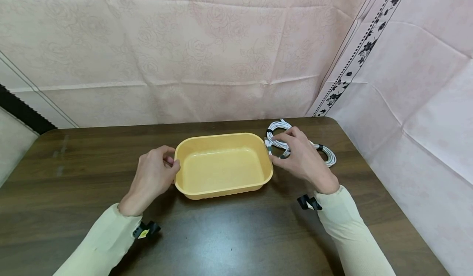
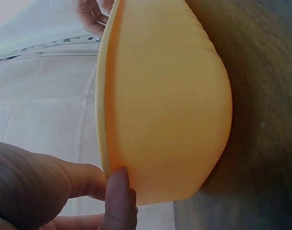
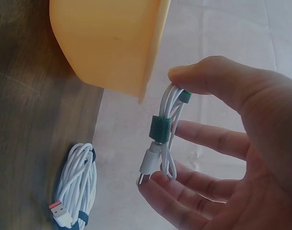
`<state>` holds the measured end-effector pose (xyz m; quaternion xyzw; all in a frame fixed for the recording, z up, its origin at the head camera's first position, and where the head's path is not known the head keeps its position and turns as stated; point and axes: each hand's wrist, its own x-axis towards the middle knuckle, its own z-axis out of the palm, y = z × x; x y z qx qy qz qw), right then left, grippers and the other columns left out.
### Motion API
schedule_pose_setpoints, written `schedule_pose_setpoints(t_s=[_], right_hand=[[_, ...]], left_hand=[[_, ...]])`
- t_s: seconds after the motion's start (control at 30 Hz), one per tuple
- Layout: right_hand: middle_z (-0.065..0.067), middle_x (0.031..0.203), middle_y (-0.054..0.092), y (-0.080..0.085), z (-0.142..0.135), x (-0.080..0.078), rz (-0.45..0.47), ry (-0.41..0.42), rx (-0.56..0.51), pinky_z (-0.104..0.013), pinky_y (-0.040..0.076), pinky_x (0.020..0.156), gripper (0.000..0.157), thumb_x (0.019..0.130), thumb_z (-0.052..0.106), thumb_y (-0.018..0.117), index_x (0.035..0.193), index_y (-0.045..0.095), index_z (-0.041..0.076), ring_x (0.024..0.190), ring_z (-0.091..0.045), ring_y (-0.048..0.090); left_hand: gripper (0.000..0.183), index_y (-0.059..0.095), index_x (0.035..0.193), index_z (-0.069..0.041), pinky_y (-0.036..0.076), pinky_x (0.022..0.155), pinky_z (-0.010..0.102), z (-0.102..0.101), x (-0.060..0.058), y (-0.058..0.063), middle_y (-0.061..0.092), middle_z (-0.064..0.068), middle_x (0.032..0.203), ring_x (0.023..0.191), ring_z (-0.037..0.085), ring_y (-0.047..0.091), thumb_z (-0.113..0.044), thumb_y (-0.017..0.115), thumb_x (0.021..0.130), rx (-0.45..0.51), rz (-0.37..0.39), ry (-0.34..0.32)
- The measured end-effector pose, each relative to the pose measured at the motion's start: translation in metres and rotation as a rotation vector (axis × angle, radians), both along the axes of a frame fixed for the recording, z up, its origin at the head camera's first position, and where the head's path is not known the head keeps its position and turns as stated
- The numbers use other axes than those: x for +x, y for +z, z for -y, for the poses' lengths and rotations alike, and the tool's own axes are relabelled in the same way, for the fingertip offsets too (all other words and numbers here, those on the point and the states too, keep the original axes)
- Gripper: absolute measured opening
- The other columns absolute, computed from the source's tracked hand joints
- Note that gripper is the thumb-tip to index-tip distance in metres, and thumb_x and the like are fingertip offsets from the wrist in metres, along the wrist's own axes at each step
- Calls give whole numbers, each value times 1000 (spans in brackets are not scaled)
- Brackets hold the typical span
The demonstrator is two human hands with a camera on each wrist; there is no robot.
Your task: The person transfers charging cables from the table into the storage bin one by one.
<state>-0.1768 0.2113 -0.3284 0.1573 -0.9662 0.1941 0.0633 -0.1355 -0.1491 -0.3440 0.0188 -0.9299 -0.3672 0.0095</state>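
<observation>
My left hand (image 1: 153, 175) pinches the left rim of the yellow plastic tray (image 1: 221, 169), which sits on the wooden table (image 1: 229, 231) between my hands. My right hand (image 1: 303, 157), beside the tray's right end, pinches a green-strapped coiled white cable (image 3: 169, 108). Another white cable coil (image 1: 330, 157) lies just right of that hand.

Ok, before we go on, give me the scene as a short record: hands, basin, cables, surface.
Left hand: pinches the yellow basin by the rim at its left end
Right hand: holds the held cable between thumb and fingers
Basin: open side up
Held cable: white, coiled, green ties
Other cable: white, coiled, dark ties, on the table
Table: brown, wood-grained
Backdrop: pale, creased, rose-patterned
</observation>
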Motion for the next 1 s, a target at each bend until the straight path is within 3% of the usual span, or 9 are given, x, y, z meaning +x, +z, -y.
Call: schedule_pose_setpoints(t_s=[1.0], right_hand=[[-9, 118, 56, -1, 3, 2, -29, 26, -14, -40, 47, 79, 48, 84, 36, 80, 127, 69, 16, 103, -25, 54]], left_hand=[[35, 63, 127, 3, 51, 55, 28, 0, 0, 0, 66, 16, 99, 75, 21, 63, -13, 62, 96, -16, -14, 2]])
